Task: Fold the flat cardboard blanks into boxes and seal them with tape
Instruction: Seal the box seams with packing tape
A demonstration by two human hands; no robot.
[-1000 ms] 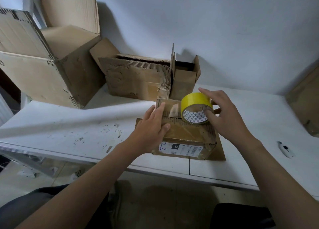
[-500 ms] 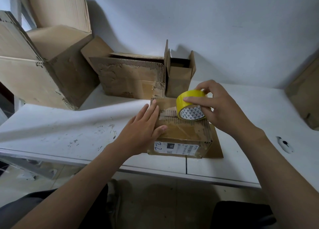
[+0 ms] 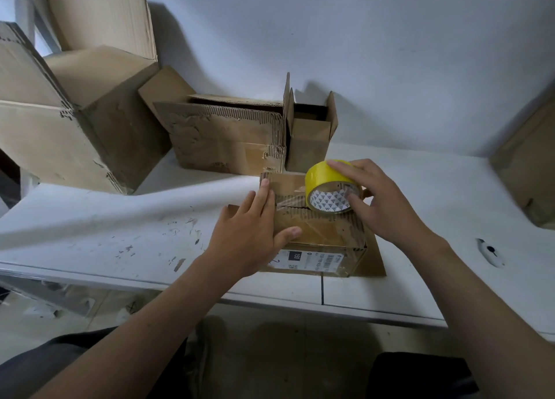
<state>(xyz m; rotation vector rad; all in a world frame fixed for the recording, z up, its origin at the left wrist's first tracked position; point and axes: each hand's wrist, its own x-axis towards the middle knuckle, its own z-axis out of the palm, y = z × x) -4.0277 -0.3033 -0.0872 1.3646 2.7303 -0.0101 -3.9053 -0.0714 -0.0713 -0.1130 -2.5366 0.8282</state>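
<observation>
The small cardboard box (image 3: 318, 233) sits at the tabletop's (image 3: 120, 227) front edge. The left hand (image 3: 252, 233) presses flat, fingers straight, on its top. The right hand (image 3: 381, 206) grasps the yellow tape roll (image 3: 326, 185) resting on the box.

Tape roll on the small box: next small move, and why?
Probably draw the tape roll rightward along the seam. The left hand lies flat on the box, fingers at the tape's start. The right hand grips the roll atop the box, with a short clear strip stretched between them.
</observation>
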